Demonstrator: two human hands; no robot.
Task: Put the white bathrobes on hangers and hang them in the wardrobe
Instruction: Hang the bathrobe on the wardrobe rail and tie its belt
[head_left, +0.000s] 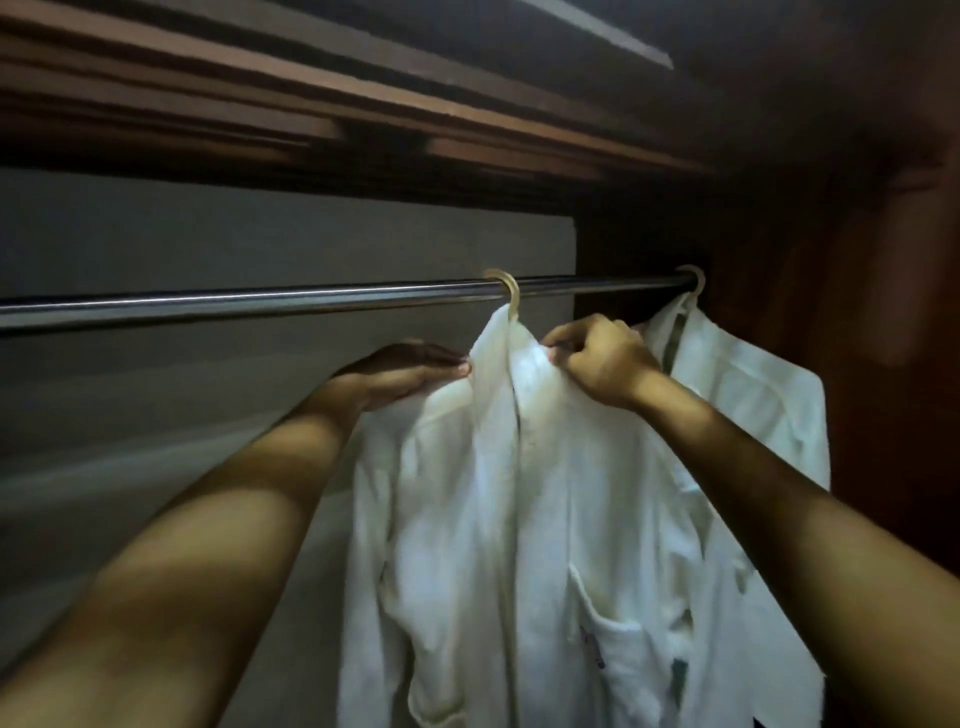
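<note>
1. Up near the middle of the view, a shiny metal rail (311, 299) runs across the dark wooden wardrobe (857, 260) from 9 o'clock to 3 o'clock.
2. One white bathrobe (493, 519) hangs from the rail on a pale hanger hook (506, 291), down toward 6 o'clock.
3. A second white bathrobe (753, 395) hangs on another hook (693, 283) at the rail's 3 o'clock end, just beside the first one.
4. At 9 o'clock from the near robe's collar, the left hand (405, 371) lies flat on the robe's shoulder. Its fingers are straight and its fingertips touch the collar.
5. At 3 o'clock from the collar, the right hand (602, 358) has curled fingers that pinch the collar cloth just under the hook.
6. Behind the rail is a gray back wall (260, 234).
</note>
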